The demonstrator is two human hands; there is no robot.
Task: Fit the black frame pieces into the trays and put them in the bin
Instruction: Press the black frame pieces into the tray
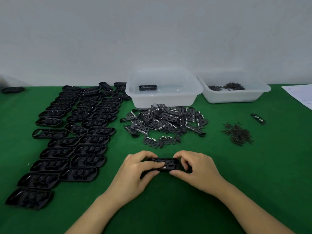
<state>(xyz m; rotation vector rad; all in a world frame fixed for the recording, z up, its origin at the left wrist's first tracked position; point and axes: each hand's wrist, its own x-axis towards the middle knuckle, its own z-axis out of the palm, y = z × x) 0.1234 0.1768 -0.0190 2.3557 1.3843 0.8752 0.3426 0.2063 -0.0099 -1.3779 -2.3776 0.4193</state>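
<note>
Two bare forearms enter from the bottom edge, cut off below the elbows, and meet over a green worktop (219, 157). The left hand (135, 169) and the right hand (194, 168) both curl around one black tray (166, 163), gripping its ends, with fingertips pressed on its top. The tray lies flat, its long axis running left to right. The fingers hide both of its ends, and whether a frame piece is fully seated inside is hard to make out.

Left of the hands, rows of empty black trays (81, 132) run away from the camera. Beyond the hands sits a loose pile of black frame pieces (165, 120), tangled in all directions. To the right lies a small heap of dark screws (238, 134), with one lone frame piece (258, 118) past it.

Farthest back, against the wall, stands a clear bin (163, 98) holding one tray, long axis left to right. Just beside it, a second clear bin (234, 97) holds dark small parts, too blurred to identify. A sheet of paper (300, 95) is cut off at the right edge.
</note>
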